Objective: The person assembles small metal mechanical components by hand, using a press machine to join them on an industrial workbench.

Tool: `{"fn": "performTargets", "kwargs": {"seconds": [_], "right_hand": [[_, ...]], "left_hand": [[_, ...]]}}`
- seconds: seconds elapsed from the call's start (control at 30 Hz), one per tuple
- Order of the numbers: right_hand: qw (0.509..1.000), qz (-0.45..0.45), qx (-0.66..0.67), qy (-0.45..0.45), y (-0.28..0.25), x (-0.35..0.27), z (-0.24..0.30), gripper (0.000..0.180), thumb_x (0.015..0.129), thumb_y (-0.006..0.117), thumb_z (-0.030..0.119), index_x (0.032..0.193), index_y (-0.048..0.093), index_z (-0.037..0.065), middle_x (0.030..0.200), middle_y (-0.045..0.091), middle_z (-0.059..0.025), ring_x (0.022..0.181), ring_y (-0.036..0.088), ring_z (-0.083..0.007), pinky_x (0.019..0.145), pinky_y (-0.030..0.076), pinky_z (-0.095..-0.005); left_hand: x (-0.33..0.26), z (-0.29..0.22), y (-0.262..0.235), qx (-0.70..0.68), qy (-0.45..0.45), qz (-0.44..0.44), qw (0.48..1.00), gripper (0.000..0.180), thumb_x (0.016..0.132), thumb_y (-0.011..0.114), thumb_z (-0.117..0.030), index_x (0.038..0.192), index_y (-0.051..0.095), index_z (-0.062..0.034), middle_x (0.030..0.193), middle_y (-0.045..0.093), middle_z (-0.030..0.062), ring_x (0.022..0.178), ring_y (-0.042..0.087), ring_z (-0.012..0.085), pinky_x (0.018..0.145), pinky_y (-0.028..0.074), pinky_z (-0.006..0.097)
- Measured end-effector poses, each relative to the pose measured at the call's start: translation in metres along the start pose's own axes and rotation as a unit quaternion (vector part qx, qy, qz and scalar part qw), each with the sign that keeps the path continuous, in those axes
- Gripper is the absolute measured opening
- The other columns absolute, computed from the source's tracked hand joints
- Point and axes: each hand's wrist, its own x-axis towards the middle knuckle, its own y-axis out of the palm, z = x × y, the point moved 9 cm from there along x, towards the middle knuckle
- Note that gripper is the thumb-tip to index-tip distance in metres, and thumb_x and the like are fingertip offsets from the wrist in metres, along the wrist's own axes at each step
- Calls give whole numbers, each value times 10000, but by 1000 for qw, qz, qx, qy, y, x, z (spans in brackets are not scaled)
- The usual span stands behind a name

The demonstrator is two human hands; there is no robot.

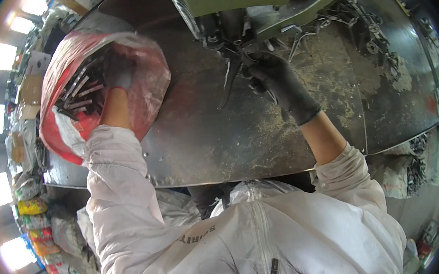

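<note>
Dusty metal worktable (219,137) under us. Our left hand (117,70) digs inside the red bag (147,99) of metal pieces (79,91), grip unclear; right hand (271,79) pinches a piece at the machine (250,0) for feeding.

The left hand (118,70) is disappearing among metal strips (79,94) inside the red plastic bag (151,85), its grip staying unreadable; the green machine (250,0) is running off the top edge.
</note>
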Motion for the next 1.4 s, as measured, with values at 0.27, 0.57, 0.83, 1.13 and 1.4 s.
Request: {"fn": "performTargets", "kwargs": {"seconds": [0.27,0.57,0.83,1.13,1.4], "right_hand": [[998,-11,-55,29,-7,-23,4,383,1050,661,251,1338,608,4,1006,723,-48,750,672,-84,658,591,-253],[997,-24,-42,58,-14,-16,-20,429,1044,660,259,1388,587,13,984,714,-48,750,677,-95,667,594,-255],[950,-1,-232,-208,-2,-14,6,462,1059,613,309,1426,561,33,996,717,-167,794,721,-217,801,600,-307],[771,-309,-553,-74,-199,40,27,572,999,675,318,1499,464,138,1154,700,-255,1059,725,-358,935,569,-467],[993,-92,30,-71,-52,-25,36,312,1029,669,164,1315,630,45,997,733,-100,731,679,-96,563,551,-209]], "left_hand": [[-17,-11,4,-397,-151,122,897,420,1032,590,-207,1420,610,-48,1202,717,203,1060,695,304,942,531,411],[-79,-73,-107,-696,-327,266,581,405,1098,539,-363,1334,635,-48,996,676,15,791,599,93,682,478,270],[-36,-218,-268,-805,-144,295,494,507,1066,597,-438,1287,636,17,970,653,55,830,599,81,749,492,263],[-100,-221,-159,-778,-293,334,444,520,1081,534,-446,1305,619,16,1029,710,70,885,666,114,814,534,275],[-54,-225,-196,-761,-155,342,530,497,1103,507,-422,1288,624,23,1036,729,91,858,678,134,808,547,292]]}}
